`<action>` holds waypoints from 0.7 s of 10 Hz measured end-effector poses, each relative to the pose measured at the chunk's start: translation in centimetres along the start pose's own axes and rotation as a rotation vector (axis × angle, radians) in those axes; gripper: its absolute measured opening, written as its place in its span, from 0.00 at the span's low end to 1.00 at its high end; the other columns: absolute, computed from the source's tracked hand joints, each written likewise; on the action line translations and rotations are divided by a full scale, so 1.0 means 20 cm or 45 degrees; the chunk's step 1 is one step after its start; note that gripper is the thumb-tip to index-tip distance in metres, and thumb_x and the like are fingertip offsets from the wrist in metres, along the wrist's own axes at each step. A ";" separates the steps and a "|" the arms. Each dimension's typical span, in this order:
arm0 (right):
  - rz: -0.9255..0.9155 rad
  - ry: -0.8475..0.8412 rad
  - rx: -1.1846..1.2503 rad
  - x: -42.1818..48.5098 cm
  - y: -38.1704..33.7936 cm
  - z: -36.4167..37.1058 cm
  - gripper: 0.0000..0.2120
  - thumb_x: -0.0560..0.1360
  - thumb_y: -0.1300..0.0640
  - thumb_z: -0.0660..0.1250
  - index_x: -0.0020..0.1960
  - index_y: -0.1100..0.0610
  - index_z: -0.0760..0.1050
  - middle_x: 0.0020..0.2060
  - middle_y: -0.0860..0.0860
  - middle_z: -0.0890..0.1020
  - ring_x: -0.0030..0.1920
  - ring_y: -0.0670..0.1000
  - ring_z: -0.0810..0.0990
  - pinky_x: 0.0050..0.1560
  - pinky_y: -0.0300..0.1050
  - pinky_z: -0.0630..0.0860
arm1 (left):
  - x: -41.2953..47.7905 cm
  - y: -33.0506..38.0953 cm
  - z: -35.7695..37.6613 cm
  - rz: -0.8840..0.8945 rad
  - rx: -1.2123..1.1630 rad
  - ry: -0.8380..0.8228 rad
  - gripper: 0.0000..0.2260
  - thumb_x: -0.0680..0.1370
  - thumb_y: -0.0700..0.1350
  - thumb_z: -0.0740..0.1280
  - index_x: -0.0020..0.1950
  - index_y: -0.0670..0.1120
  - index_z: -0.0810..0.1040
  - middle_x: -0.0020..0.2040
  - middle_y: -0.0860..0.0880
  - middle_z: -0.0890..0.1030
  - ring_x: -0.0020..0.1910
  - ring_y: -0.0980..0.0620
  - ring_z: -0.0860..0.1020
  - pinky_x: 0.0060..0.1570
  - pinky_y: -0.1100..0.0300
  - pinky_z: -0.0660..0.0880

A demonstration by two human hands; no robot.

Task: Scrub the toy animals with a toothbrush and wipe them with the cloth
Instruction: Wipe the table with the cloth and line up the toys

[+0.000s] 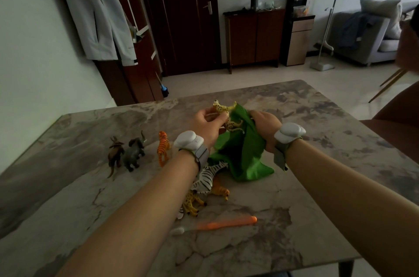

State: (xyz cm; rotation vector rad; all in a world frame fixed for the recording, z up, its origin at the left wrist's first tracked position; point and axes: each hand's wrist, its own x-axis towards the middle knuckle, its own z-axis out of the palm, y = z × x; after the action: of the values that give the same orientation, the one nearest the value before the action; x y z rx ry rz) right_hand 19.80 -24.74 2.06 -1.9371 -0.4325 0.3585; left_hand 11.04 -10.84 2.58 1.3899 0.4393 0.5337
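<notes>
Left of the left hand, a brown antlered toy, a grey elephant and an orange tiger are standing upright in a row on the marble table. They are well apart from the work, which suggests they are being kept as a separate group, though whether cleaned or waiting I cannot tell. The left hand itself is pinching a spotted cat toy between thumb and fingertips and lifting it clear of the table. That narrow grip is probably leaving most of the body bare for wiping. Nearer the person, below that wrist, a zebra, an orange cat toy and a yellow spotted toy are lying on their sides in a touching heap, seemingly the lot not yet handled. The orange toothbrush is lying flat in front of the heap with no hand on it, so the scrubbing step is apparently giving way to wiping for this toy. The green cloth is hanging in folds, with its upper edge touching the spotted cat toy and its lower corner draping onto the table. The right hand is gripping a bunch of that cloth in curled fingers, seemingly bringing it against the toy.
</notes>
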 end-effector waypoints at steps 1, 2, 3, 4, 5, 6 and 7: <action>0.146 0.210 0.348 0.03 0.03 -0.02 0.17 0.80 0.53 0.60 0.61 0.64 0.77 0.60 0.65 0.79 0.60 0.65 0.79 0.57 0.53 0.78 | 0.03 0.00 -0.02 -0.033 -0.117 0.048 0.15 0.75 0.36 0.73 0.57 0.49 0.73 0.52 0.49 0.79 0.49 0.48 0.82 0.51 0.50 0.82; 0.177 0.195 0.387 0.04 0.05 -0.02 0.15 0.82 0.53 0.59 0.44 0.60 0.77 0.46 0.61 0.82 0.52 0.64 0.80 0.48 0.45 0.80 | 0.05 -0.02 -0.03 -0.053 -0.193 0.055 0.16 0.76 0.34 0.71 0.61 0.44 0.75 0.57 0.43 0.80 0.52 0.45 0.83 0.51 0.51 0.82; 0.192 0.111 0.415 0.01 0.03 0.02 0.20 0.81 0.42 0.60 0.41 0.55 0.80 0.47 0.61 0.83 0.53 0.64 0.81 0.59 0.60 0.79 | 0.05 -0.04 0.00 -0.088 -0.148 0.062 0.15 0.76 0.33 0.71 0.61 0.38 0.74 0.58 0.38 0.80 0.51 0.44 0.83 0.48 0.57 0.83; 0.185 0.105 0.443 0.00 0.03 0.05 0.36 0.68 0.26 0.62 0.39 0.62 0.80 0.44 0.65 0.83 0.51 0.67 0.82 0.58 0.66 0.78 | 0.06 -0.08 0.02 -0.112 -0.130 0.089 0.17 0.74 0.34 0.73 0.62 0.35 0.74 0.56 0.36 0.81 0.52 0.41 0.83 0.45 0.59 0.83; 0.135 0.060 0.453 -0.03 0.01 0.04 0.36 0.68 0.25 0.64 0.43 0.59 0.81 0.44 0.60 0.84 0.49 0.60 0.84 0.59 0.61 0.79 | 0.05 -0.08 -0.01 -0.093 -0.038 0.054 0.17 0.73 0.39 0.76 0.59 0.38 0.77 0.51 0.39 0.84 0.47 0.46 0.85 0.44 0.60 0.82; 0.078 -0.049 0.408 -0.02 0.04 0.04 0.17 0.76 0.42 0.70 0.49 0.56 0.82 0.46 0.57 0.86 0.46 0.56 0.86 0.54 0.57 0.82 | 0.06 -0.05 -0.02 -0.064 0.071 -0.032 0.13 0.73 0.40 0.76 0.54 0.43 0.78 0.46 0.44 0.84 0.42 0.50 0.86 0.46 0.59 0.82; 0.075 0.135 0.359 0.00 0.05 0.01 0.19 0.79 0.43 0.67 0.48 0.60 0.81 0.41 0.57 0.84 0.42 0.56 0.84 0.48 0.51 0.82 | 0.11 0.01 -0.06 0.067 0.275 0.029 0.15 0.68 0.48 0.79 0.50 0.50 0.79 0.46 0.46 0.85 0.44 0.49 0.85 0.49 0.51 0.83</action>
State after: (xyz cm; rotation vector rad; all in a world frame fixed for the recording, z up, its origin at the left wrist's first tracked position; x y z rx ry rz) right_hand 19.92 -24.95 1.02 -1.6873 -0.2415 0.3345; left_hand 12.00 -8.57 2.57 1.6072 0.4907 0.5574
